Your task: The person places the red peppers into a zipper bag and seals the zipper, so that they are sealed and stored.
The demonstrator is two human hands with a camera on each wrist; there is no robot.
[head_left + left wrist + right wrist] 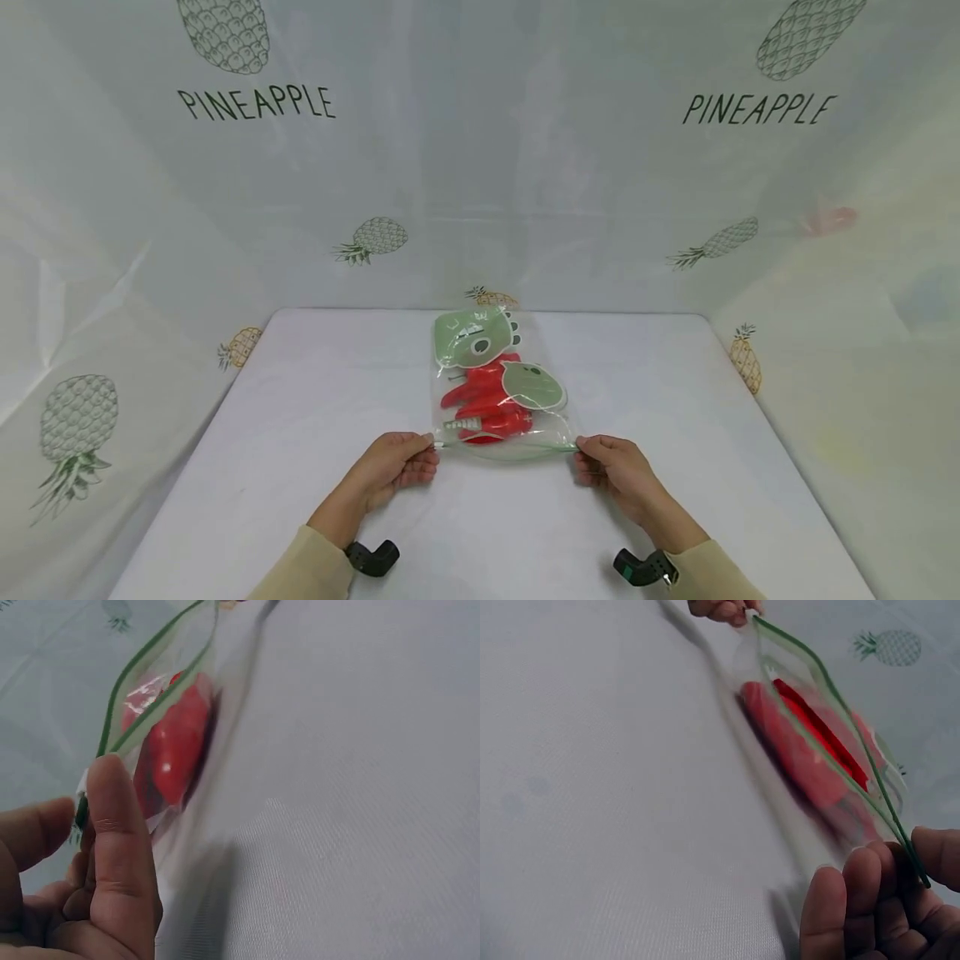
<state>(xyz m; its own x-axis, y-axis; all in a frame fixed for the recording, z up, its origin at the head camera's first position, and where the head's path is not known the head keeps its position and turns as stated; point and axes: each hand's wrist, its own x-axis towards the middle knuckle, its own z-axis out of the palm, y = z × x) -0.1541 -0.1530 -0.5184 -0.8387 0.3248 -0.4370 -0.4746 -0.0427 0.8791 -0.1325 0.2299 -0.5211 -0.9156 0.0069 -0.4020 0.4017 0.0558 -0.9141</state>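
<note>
Each hand (393, 468) pinches bag (491, 392).

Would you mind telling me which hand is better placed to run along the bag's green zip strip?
Probably the left hand: it pinches one end of the zip strip, whose two lips gape apart in both wrist views. The right hand pinches the other end, so little separates them.

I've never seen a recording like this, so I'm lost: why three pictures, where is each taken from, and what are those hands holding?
There is no machine here, just a person with a camera on the head and one on each wrist. The wide picture is the head view; the two close-ups come from the wrists. On the white table lies a clear zip bag with red and green items inside. The left hand and the right hand each pinch one end of the bag's green zip strip, whose two sides stand apart.
</note>
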